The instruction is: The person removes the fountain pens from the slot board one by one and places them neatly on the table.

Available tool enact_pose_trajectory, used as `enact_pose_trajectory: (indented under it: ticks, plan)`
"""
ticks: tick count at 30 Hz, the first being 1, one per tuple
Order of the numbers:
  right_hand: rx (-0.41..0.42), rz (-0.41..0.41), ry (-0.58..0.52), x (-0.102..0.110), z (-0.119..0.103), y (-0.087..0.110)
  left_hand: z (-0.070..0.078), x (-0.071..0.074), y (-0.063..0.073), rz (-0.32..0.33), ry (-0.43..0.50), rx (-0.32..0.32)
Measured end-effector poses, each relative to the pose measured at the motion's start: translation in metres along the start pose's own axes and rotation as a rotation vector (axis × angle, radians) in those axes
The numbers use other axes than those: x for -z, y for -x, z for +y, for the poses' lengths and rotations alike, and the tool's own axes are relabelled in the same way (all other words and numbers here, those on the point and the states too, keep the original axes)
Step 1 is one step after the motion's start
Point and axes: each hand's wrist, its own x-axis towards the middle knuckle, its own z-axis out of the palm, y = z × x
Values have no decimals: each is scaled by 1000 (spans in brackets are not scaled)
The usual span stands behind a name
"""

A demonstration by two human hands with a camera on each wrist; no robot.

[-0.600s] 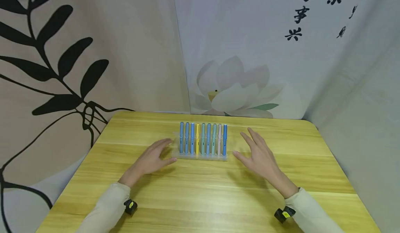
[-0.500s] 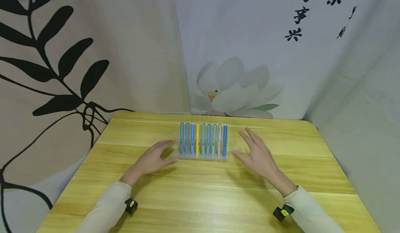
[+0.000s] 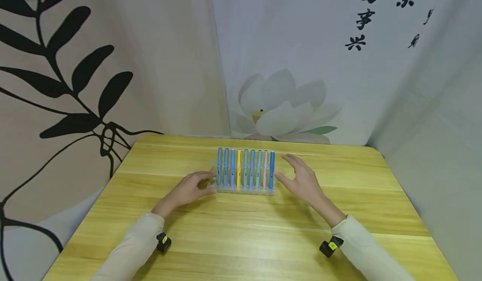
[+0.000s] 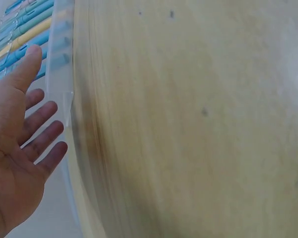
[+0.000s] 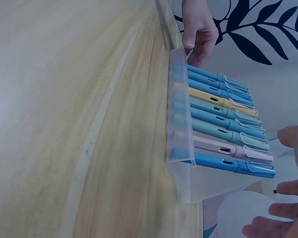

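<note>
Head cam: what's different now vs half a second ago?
Both hands closed in on the rack. The right hand moved left, nearer the end blue pen; the left hand shifted slightly right, around the rack's left end, contact unclear. No pen visibly taken or let go. Unchanged: the rack's place on the table, all nine pens and their order.
</note>
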Motion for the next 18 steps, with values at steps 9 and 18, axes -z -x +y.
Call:
enact_pose_trajectory:
  ticks: [9,18]
  plan:
    - [-35,-1,-111,-10,2,-8,-7,-5,-4,-12,19,-42]
    - [-71,17,-186,-19,2,-14,-10,-7,-6,11,34,-70]
